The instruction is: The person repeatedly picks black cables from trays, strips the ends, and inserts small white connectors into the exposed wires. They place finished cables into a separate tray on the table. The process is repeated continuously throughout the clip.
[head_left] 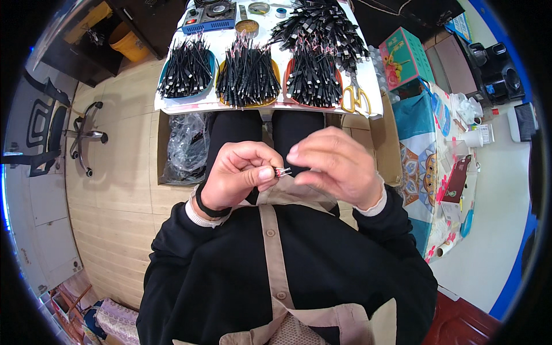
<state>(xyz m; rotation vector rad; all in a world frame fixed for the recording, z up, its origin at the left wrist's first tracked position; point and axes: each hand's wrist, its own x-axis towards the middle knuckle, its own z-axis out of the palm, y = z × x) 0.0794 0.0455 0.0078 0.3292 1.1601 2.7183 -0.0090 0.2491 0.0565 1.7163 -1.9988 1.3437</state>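
Above my lap, my left hand [244, 172] pinches thin wires [282, 172] between thumb and index finger. Their short ends, reddish and pale, stick out to the right; the rest is hidden by the hand. My right hand [336, 167] hovers just beside those ends, its thumb apart from the curved fingers, with nothing visible between them. Ahead, black cables [187, 69] with small metal plugs fill a teal tray [214, 66]. More black cables [247, 75] lie in a yellow tray, and others [313, 77] in an orange one.
Behind the trays lies a heap of black cables [328, 26]. Gold-handled scissors [357, 100] rest at the table's right front corner. A blue burner-like device [210, 20], a round tin [247, 27] and a small spool [280, 12] stand farther back. Below sits a plastic bag [187, 146] in a carton.
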